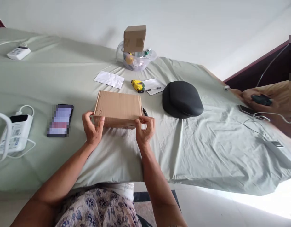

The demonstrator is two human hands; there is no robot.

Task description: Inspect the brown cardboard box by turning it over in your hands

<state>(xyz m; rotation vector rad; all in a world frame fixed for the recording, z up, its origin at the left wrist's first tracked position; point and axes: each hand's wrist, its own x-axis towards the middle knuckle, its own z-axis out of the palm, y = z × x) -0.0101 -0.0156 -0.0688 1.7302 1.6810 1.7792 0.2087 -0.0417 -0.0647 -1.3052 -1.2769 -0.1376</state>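
A flat brown cardboard box (118, 107) lies on the pale green sheet (65, 72) in front of me. My left hand (92, 127) grips its near left corner, thumb on top. At the near right corner my right hand (144, 129) pinches the front edge, fingers curled. A dark pen tip (145, 111) pokes out just behind the box's right side.
A phone (60, 120) and a white power bank (15, 132) with cable lie to the left. Behind the box are a white paper (109, 79), a yellow tape measure (137, 85), a notepad with pen (153, 85), a black cap (182, 99) and a bowl (138, 60) topped by a small box (134, 38). Another person's hand (259, 99) holds a dark object at far right.
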